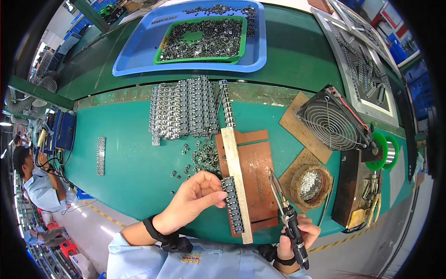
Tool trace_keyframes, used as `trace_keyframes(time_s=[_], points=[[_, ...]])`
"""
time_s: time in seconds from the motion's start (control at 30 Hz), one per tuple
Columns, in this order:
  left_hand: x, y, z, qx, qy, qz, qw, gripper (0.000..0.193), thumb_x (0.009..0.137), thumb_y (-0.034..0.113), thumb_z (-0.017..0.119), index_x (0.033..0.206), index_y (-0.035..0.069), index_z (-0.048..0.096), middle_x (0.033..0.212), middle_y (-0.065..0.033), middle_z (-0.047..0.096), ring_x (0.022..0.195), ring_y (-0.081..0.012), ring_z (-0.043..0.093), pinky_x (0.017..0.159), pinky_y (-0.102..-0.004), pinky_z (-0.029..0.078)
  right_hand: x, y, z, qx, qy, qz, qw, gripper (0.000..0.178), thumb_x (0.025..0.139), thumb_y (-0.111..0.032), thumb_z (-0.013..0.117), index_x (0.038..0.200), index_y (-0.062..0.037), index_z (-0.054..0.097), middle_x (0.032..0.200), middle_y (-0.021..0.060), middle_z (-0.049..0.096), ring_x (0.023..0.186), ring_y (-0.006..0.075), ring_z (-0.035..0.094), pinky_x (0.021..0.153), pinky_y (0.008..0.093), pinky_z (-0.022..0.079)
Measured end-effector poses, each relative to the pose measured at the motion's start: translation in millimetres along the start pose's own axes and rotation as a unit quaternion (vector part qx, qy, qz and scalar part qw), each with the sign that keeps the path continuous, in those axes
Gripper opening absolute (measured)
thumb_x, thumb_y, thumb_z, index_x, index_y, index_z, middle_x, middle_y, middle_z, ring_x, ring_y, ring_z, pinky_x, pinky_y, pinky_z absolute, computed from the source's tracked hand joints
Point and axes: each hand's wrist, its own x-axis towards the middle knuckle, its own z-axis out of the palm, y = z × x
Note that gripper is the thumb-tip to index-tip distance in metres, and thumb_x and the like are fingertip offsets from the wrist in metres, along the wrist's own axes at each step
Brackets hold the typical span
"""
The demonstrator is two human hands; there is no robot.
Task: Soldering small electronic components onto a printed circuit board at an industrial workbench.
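Observation:
In my right hand (pixel 302 235) is a soldering iron (pixel 292 228), black-handled, its metal tip pointing up and away over a reddish-brown board (pixel 255 172). My left hand (pixel 197 197) is closed, thumb and fingertips pinching the left edge of a strip of small black-and-silver parts (pixel 233 211). That strip lies along the left side of a pale straight bar (pixel 236 186), which crosses the board. Whether a loose part is also between the left fingertips is hidden. Beyond the left hand lies a scattered heap of small metal pieces (pixel 204 156).
Rows of assembled strips (pixel 183 111) lie farther back, before a blue tray (pixel 125 63) holding a green tray (pixel 160 61) of metal parts. At right are a fan (pixel 332 118), a round pot (pixel 297 197) of silvery bits and a green solder spool (pixel 378 151). A co-worker (pixel 39 181) sits far left.

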Motion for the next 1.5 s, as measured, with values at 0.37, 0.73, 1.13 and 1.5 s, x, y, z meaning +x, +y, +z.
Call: trace_keyframes(time_s=[0.37, 0.73, 1.13, 1.5], points=[[0.8, 6.1, -7.2, 0.077, -0.059, -0.069, 0.993, 0.012, 0.088, 0.013, 0.051, 0.087, 0.001, 0.053, 0.08, -0.0062, 0.06, 0.073, -0.0124, 0.058, 0.068, -0.0244, 0.047, -0.3, -0.7, 0.8, -0.008, 0.003, 0.008, 1.0, 0.048, 0.066, -0.018, 0.074, 0.095, -0.0068, 0.038, 0.076, 0.0066, 0.047, 0.067, 0.0196, 0.046, 0.063, 0.0326, 0.038], [1.6, 1.6, -11.4, 0.06, -0.083, -0.03, 0.994, 0.011, 0.089, 0.012, 0.049, 0.088, 0.002, 0.05, 0.081, -0.0058, 0.059, 0.073, -0.0133, 0.058, 0.069, -0.0249, 0.046, 1.3, -3.7, 3.3, -0.014, 0.006, 0.028, 0.999, 0.046, 0.067, -0.019, 0.073, 0.094, -0.0072, 0.038, 0.077, 0.0065, 0.047, 0.069, 0.0193, 0.046, 0.064, 0.0322, 0.038], [0.3, 2.3, -11.9, 0.058, -0.083, -0.041, 0.994, 0.011, 0.088, 0.011, 0.049, 0.089, 0.0, 0.051, 0.081, -0.0059, 0.06, 0.074, -0.013, 0.058, 0.069, -0.0247, 0.047, -0.7, -4.4, 4.2, -0.023, 0.017, 0.042, 0.999, 0.046, 0.067, -0.021, 0.073, 0.093, -0.0064, 0.038, 0.077, 0.0071, 0.048, 0.07, 0.0198, 0.047, 0.065, 0.0325, 0.038], [-1.8, -0.5, -14.7, 0.04, -0.088, -0.031, 0.995, 0.011, 0.088, 0.01, 0.05, 0.09, 0.0, 0.052, 0.082, -0.0059, 0.06, 0.075, -0.0122, 0.058, 0.07, -0.024, 0.046, 14.7, -27.3, -7.2, -0.051, -0.079, -0.042, 0.995, 0.048, 0.061, -0.033, 0.075, 0.087, -0.0026, 0.047, 0.063, 0.0042, 0.047, 0.057, 0.0154, 0.044, 0.057, 0.0275, 0.035]])
